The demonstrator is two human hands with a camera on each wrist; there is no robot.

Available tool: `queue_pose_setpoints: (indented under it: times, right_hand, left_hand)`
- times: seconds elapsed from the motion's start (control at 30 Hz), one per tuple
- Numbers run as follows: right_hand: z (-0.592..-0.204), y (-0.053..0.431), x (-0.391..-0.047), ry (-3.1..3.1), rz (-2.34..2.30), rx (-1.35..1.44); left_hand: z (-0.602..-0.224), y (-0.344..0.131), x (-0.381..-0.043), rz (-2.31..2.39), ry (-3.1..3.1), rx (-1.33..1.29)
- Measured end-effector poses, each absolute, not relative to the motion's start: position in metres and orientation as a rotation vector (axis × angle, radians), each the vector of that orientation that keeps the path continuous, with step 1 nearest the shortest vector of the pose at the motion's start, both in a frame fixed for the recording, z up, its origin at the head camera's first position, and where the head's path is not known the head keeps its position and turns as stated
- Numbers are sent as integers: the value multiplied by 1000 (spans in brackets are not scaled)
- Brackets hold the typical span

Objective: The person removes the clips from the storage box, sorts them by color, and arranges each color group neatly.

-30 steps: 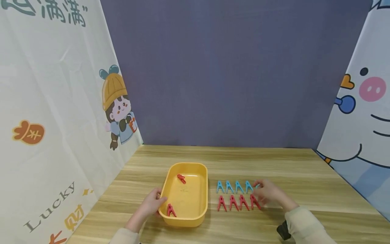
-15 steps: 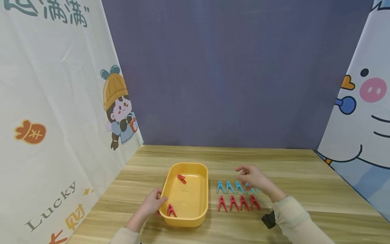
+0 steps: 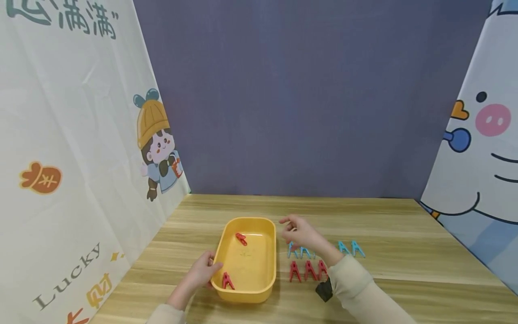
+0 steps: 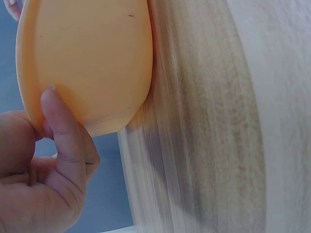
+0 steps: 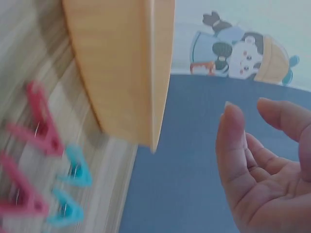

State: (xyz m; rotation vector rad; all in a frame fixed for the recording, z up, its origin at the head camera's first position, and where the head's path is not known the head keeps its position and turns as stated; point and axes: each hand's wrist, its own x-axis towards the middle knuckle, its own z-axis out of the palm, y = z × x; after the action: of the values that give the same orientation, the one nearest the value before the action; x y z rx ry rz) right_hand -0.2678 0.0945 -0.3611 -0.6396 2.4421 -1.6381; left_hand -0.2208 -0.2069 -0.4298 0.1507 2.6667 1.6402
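Observation:
My left hand (image 3: 201, 271) pinches the near left rim of a yellow plastic tub (image 3: 244, 295); the left wrist view has the fingers (image 4: 63, 128) on its outer wall. Inside the tub lie a red clothespin (image 3: 227, 281) near the front and another red clothespin (image 3: 241, 239) farther back. Just right of the tub my right hand (image 3: 303, 234) hovers over the table, thumb and fingertips apart with nothing between them. Under and beside it run a row of blue clothespins (image 3: 358, 249) and, nearer me, a row of red clothespins (image 3: 295, 271); hand and forearm hide some of them.
Everything stands on a wood-grain table (image 3: 404, 234). A dark blue-grey cloth (image 3: 307, 99) rises behind it, with printed white cloths at the left (image 3: 81, 135) and right (image 3: 481, 171). A black object (image 3: 324, 290) sits at my right wrist.
My right hand has moved left from the right end of the clothespin rows to beside the tub, uncovering blue clothespins at the right. My left hand and the tub have stayed put.

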Motion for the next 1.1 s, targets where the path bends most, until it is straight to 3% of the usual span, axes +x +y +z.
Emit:
queue_pose_setpoints:
  times: [0.77, 1.1]
  right_hand:
    - [-393, 7, -259, 2311, -1564, -764]
    - [-408, -18, -253, 2203, -1492, -677]
  left_hand:
    - [-431, -207, -221, 1654, 2658, 173]
    - [-431, -208, -221, 1637, 2660, 177]
